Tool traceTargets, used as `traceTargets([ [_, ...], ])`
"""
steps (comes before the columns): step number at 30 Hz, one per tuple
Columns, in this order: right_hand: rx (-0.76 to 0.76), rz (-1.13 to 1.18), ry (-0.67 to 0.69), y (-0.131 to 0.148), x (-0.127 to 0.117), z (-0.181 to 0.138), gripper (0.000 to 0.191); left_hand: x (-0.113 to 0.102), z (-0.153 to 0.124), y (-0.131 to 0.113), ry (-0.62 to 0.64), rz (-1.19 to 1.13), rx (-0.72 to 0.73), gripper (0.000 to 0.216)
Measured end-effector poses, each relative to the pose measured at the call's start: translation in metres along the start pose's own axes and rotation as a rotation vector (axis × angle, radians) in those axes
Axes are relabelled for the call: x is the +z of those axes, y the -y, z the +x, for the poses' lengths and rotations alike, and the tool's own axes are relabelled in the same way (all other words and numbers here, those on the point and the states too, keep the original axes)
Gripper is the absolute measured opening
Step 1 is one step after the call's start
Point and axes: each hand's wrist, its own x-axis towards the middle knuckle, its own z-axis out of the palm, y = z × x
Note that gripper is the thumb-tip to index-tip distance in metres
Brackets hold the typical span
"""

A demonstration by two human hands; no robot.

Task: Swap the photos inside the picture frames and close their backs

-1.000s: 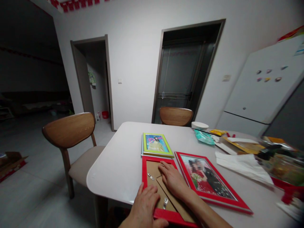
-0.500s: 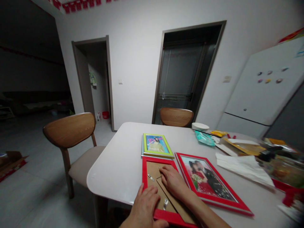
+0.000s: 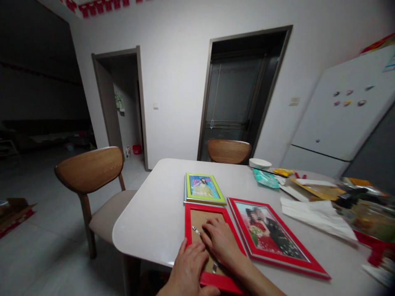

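Right hand (image 3: 220,241) is now resting nearer the left hand (image 3: 189,263), fingers bent, grip unclear; left thumb and fingers are sitting wide; both are touching the red frame (image 3: 197,216), lying back-up on the table (image 3: 148,218).

Single head-worn view, forward and down across the table (image 3: 151,222), hands (image 3: 189,263) close below.

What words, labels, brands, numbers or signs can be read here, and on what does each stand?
None can be read.
Fridge: pale blue patch at its upper right, too blurred to tell if it carries print.
Green-framed picture: pinkish marks, too small to tell if they are writing.
Teal packet and yellow packet: too blurred to read.
Face-down red frame: no lettering on the part in view.
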Motion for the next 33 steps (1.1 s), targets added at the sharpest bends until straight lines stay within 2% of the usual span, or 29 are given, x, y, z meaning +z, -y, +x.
traceTargets([
  [5,0.074,-0.062,-0.009,-0.003,0.003,-0.001,0.024,-0.001,0.001,0.0,-0.003,0.005,-0.004,0.056],
  [11,0.007,-0.011,0.016,-0.002,0.003,-0.001,0.019,0.001,0.0,0.001,-0.009,0.009,-0.01,0.056],
  [20,0.004,0.058,0.043,-0.002,0.006,0.001,0.019,-0.001,0.0,0.0,-0.004,0.003,-0.012,0.057],
  [33,0.011,0.09,0.006,-0.006,0.012,-0.001,0.016,0.0,0.001,0.0,-0.021,0.014,0.008,0.056],
])
